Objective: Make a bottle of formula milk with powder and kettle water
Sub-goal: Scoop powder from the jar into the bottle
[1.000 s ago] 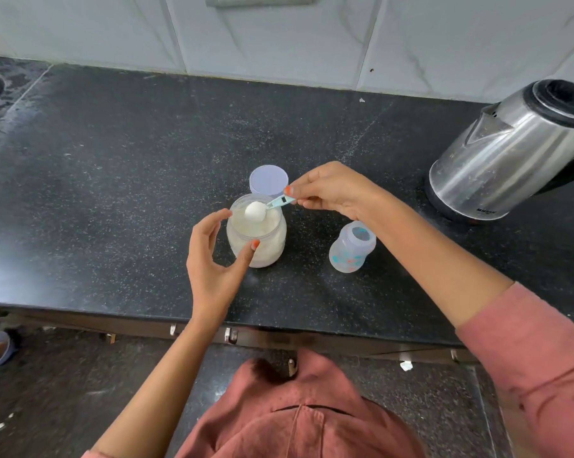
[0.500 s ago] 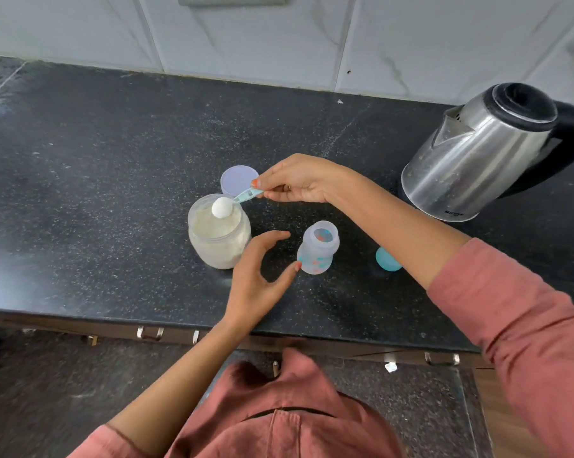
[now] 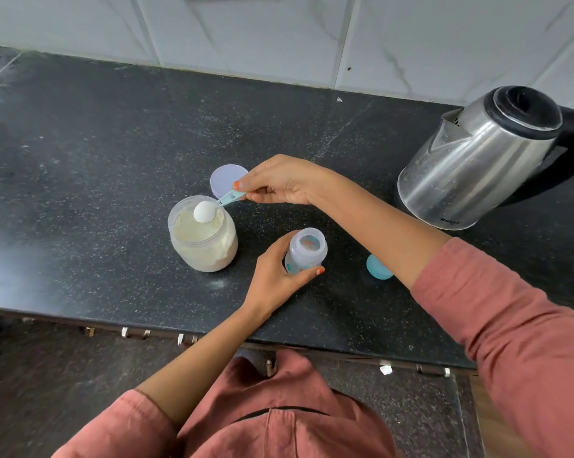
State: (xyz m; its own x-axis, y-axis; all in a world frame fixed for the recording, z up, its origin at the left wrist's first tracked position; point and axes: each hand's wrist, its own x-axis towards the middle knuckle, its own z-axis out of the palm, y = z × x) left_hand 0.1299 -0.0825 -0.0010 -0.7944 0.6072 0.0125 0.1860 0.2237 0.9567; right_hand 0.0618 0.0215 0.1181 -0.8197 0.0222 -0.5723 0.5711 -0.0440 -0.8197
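Scoop [image 3: 220, 203] (heaped) pinched by right hand [image 3: 280, 183] over jar [image 3: 203, 249]; left hand [image 3: 271, 276] grips bottle [image 3: 307, 251].

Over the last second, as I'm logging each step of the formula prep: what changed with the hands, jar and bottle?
The left hand left the powder jar, moved right and now grips the baby bottle. The right hand still pinches the scoop, heaped with powder, above the open jar. Jar, bottle, lid and kettle stand where they were.
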